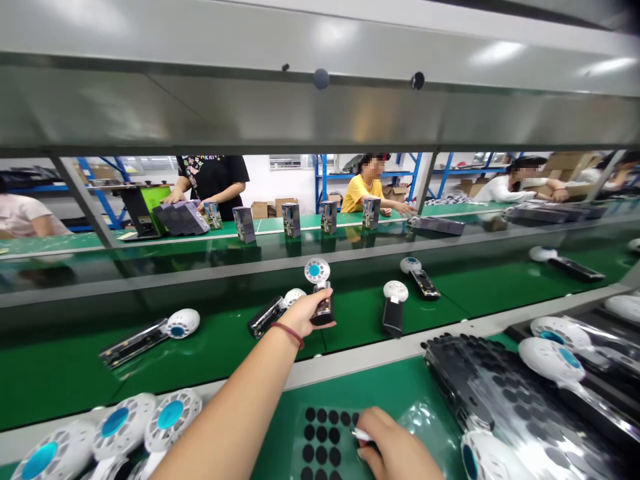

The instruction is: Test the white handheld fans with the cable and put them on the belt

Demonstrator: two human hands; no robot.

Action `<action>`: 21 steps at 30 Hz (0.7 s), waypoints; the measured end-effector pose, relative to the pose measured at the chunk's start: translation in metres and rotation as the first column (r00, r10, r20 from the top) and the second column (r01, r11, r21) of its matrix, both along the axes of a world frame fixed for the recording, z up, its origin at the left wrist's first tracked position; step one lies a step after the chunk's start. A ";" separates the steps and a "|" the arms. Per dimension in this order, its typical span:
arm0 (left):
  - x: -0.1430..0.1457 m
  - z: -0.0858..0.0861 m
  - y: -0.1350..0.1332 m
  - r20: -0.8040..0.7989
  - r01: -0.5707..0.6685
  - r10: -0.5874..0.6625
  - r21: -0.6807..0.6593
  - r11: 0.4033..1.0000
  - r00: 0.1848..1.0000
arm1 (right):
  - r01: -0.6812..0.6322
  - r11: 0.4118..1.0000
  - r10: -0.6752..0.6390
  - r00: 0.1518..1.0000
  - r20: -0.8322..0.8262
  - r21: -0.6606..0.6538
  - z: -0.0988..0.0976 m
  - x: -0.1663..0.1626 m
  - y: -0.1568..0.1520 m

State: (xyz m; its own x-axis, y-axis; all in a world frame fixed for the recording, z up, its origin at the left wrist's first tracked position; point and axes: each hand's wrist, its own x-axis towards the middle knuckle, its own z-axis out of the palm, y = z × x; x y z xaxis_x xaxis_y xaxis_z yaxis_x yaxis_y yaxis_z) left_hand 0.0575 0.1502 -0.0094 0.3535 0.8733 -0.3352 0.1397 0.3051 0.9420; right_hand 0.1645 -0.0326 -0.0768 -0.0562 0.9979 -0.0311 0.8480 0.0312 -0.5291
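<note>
On the green conveyor belt (60, 380) at about twelve o'clock from us, our left hand (306, 315) reaches out and closes its fingers around the dark handle of a handheld fan (320, 290), which stands upright with its white round head and blue centre facing us. Two more fans lie flat just beside it, one at ten o'clock (273, 312) touching the hand's far side, another at two o'clock (394, 304). Down at five o'clock, our right hand (393, 448) rests on the tabletop (380, 383), fingers curled and pinching a thin white tool (361, 435) at the edge of a sheet of black round pads (323, 440). At eight o'clock sit white fan heads with blue centres (125, 423). Across the line, at twelve o'clock, other people (213, 179) handle small boxes (291, 220).
</note>
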 end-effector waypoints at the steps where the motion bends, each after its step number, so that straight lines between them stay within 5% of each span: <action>1: -0.008 0.004 -0.016 0.051 0.001 0.000 -0.006 1.000 0.999 | 0.008 1.000 -0.008 1.000 -0.030 0.005 0.004 0.000 -0.001; 6: -0.042 -0.009 -0.116 0.092 0.061 -0.047 -0.155 0.986 0.995 | 0.080 0.997 -0.073 0.968 -0.242 0.018 0.031 0.002 -0.011; 10: -0.052 -0.039 -0.173 -0.003 0.033 -0.034 -0.181 0.983 0.999 | 0.087 0.991 -0.133 0.798 -0.588 -0.107 0.046 -0.007 -0.023; 14: -0.052 -0.048 -0.193 -0.208 0.000 -0.005 -0.022 1.000 0.978 | 0.140 0.977 -0.212 0.639 -0.739 -0.159 0.048 -0.022 -0.024; 17: -0.053 -0.049 -0.197 -0.240 0.051 -0.047 0.010 0.999 0.970 | 0.242 0.959 -0.270 0.647 -0.713 -0.144 0.050 -0.025 -0.019; 21: -0.054 -0.053 -0.201 -0.224 0.024 -0.022 0.004 1.000 0.974 | 0.143 0.980 -0.198 0.702 -0.684 -0.137 0.053 -0.024 -0.020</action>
